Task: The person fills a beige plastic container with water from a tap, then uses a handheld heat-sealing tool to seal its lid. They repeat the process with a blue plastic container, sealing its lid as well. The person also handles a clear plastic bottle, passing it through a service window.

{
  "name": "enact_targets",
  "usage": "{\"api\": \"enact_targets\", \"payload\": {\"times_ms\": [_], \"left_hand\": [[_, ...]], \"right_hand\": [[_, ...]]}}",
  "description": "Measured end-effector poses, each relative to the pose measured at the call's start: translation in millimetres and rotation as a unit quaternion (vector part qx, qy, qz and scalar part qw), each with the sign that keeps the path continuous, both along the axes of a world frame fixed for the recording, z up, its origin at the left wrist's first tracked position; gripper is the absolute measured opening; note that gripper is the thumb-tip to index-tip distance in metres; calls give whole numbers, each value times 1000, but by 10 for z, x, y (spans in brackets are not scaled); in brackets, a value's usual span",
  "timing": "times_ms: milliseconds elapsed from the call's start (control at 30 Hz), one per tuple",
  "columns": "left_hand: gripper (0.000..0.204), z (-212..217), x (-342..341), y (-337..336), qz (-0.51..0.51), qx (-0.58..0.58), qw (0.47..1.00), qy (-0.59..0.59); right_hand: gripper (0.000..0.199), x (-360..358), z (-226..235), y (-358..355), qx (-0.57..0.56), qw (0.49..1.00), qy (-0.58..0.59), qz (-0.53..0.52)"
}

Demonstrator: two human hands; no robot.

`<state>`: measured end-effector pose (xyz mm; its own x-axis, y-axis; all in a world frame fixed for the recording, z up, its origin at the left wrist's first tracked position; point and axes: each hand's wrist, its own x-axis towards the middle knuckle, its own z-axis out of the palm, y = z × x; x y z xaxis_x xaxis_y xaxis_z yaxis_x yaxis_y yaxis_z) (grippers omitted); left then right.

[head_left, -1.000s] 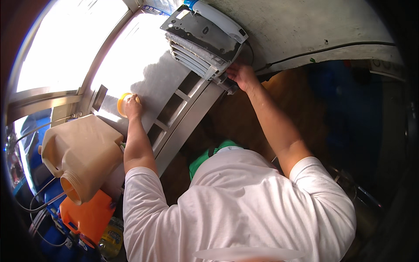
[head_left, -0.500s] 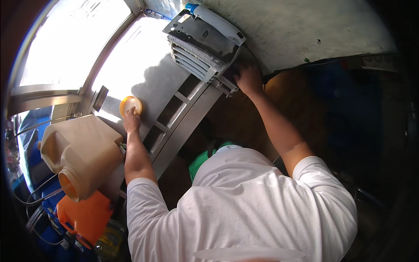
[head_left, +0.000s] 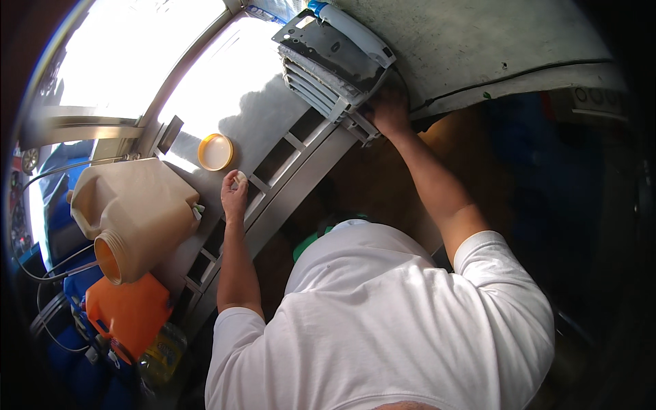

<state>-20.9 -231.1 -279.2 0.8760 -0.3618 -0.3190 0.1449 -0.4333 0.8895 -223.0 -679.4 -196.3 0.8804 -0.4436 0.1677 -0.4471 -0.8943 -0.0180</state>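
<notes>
Yellow label (head_left: 161,352), too blurred to read, on 1 bottle (head_left: 175,336) near orange jug (head_left: 131,316) and beige jug (head_left: 140,205). Pinches small pale piece (head_left: 240,178) with left hand (head_left: 234,196), fingers narrow, near yellow container (head_left: 227,161) on metal counter (head_left: 258,126). Cannot tell grip of right hand (head_left: 391,113), shadowed beside appliance (head_left: 336,53).

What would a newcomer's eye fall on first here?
Probably the big beige jug at left, with an orange jug lower down. Next, the yellow-rimmed dish on the metal counter, the left hand near it pinching a small pale piece. At top, the grey louvred device, the right hand in shadow beside it.
</notes>
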Motion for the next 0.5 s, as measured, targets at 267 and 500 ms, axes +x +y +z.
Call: {"api": "enact_targets", "payload": {"times_ms": [267, 500], "left_hand": [[37, 203, -1104, 861, -35, 79, 993, 81], [34, 601, -1053, 1537, 60, 85, 993, 47]], "right_hand": [[43, -110, 56, -80, 117, 987, -96, 54], [43, -125, -104, -204, 90, 990, -83, 71]]}}
